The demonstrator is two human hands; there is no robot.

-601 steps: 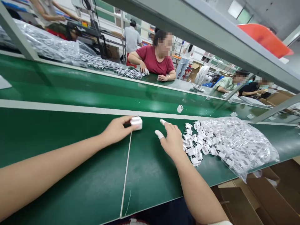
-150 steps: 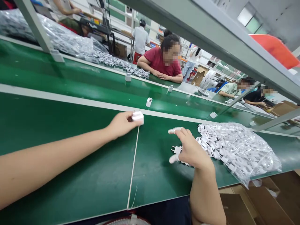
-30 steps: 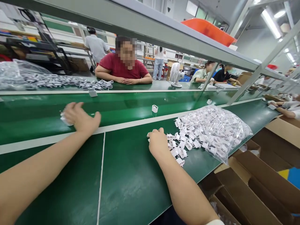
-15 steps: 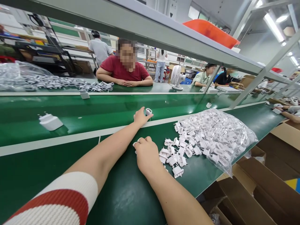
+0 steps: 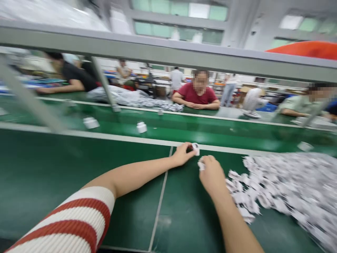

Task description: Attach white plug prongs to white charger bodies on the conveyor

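Head view shows the left hand [image 5: 182, 154] pinching a white block [image 5: 196, 149] by the pale strip [image 5: 147, 141] and the right hand [image 5: 212, 173] pinching what looks like a white piece [image 5: 201, 165], not joined, while two white plugs [image 5: 141, 128] past the strip seem done and a big pile [image 5: 265, 186] is left on the surface [image 5: 184, 211].

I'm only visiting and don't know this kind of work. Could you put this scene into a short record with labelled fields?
Left hand: holds a white housing
Right hand: holds a small white part, partly hidden and blurred
Left sleeve: ribbed, red and cream stripes
Beside the right hand: heap of white parts, on its right
Beyond the pale strip: several white pieces, two of them left of the hands
Across: co-worker in a red shirt; white fan nearby
Picture: blurred, fine detail lost
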